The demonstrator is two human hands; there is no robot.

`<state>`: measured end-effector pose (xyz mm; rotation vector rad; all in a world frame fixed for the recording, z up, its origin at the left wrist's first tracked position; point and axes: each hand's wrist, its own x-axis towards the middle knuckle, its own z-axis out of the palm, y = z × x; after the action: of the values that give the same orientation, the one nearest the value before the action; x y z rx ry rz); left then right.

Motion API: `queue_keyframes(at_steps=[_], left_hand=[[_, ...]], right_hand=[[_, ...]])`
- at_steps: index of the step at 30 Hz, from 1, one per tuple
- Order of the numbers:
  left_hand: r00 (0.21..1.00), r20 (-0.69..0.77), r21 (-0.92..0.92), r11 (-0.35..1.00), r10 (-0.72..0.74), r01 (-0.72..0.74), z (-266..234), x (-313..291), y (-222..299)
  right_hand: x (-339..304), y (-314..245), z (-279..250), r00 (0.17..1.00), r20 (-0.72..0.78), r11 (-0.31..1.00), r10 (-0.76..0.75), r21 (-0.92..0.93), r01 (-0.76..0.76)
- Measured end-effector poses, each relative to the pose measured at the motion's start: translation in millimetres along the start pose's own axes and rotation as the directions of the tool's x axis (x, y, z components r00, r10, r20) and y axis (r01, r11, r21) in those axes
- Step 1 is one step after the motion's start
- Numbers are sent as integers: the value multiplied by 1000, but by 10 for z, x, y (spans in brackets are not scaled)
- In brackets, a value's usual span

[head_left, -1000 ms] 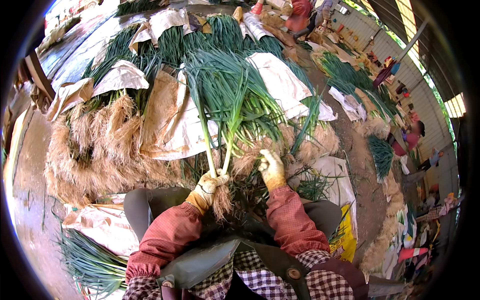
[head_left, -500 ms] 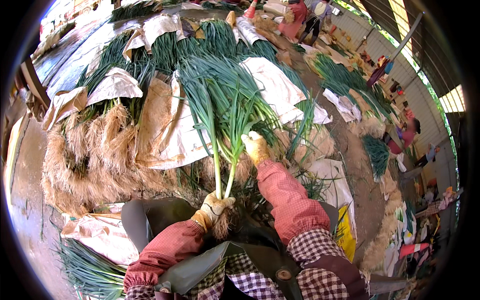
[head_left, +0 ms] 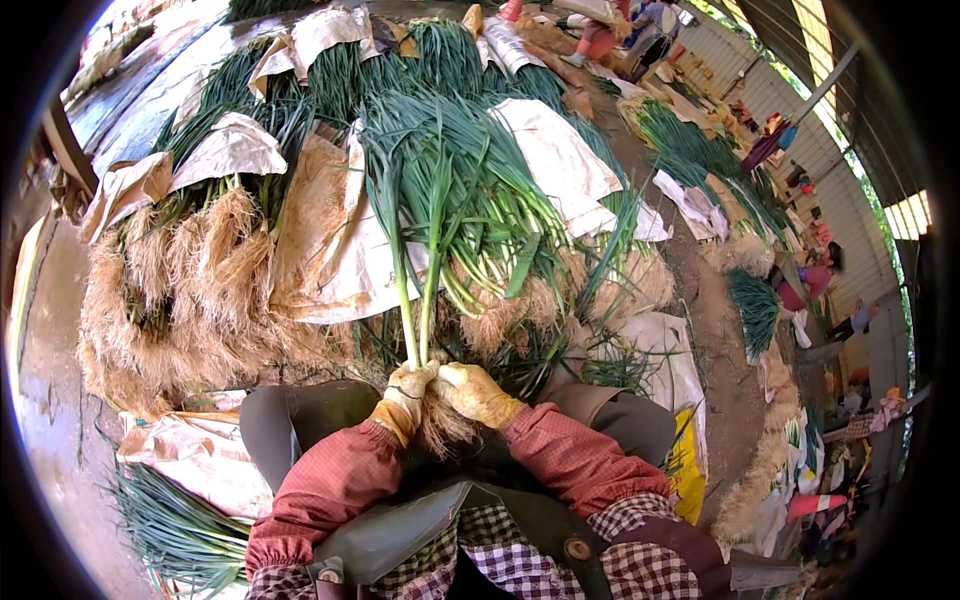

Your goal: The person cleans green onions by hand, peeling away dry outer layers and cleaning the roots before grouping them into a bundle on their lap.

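Note:
Two long spring onions (head_left: 408, 325) stand upright before me, their green leaves reaching over the heap beyond. My left hand (head_left: 406, 395), in a dirty yellowish glove, is closed around their pale lower stems. Gloved likewise, my right hand (head_left: 478, 393) presses against it, its fingers closed at the stem bases just above the roots. Tan fibrous roots (head_left: 443, 428) hang below both hands. Right beyond lies a heap of spring onions (head_left: 500, 215), leaves pointing away and roots toward me. The fingertips of both hands partly hide each other.
Rooted bundles (head_left: 190, 270) lie left, partly under cloth sheets (head_left: 232, 150). Trimmed-looking greens (head_left: 180, 530) rest by my left side. A yellow-and-white sack (head_left: 688, 465) is at my right knee. Other people (head_left: 805, 283) work at right and far back among more onion rows (head_left: 680, 140).
My right hand has come down from the leaves to the stem bases beside my left hand. A loose green leaf now hangs over the heap. The held onions have shifted slightly left.

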<state>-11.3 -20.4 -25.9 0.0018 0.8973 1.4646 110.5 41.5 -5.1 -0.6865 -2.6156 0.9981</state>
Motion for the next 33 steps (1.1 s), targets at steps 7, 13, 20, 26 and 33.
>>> queue_keyframes(at_steps=[7,13,20,26,33], left_hand=[[950,24,216,926,312,-309,226,-243,662],[992,14,187,975,123,-124,138,-141,581],[986,79,141,978,147,-157,224,-79,563],[996,80,186,982,26,-40,298,-44,471],[998,27,172,984,49,-53,205,-21,303]], right_hand=[[400,320,-581,850,-429,690,304,-517,-507],[1050,887,-894,723,-425,793,544,-20,-608],[1005,922,-2055,582,-619,551,527,-273,-789],[612,749,-1176,633,-685,821,360,-89,-563],[420,61,13,820,-249,743,516,606,-283]])
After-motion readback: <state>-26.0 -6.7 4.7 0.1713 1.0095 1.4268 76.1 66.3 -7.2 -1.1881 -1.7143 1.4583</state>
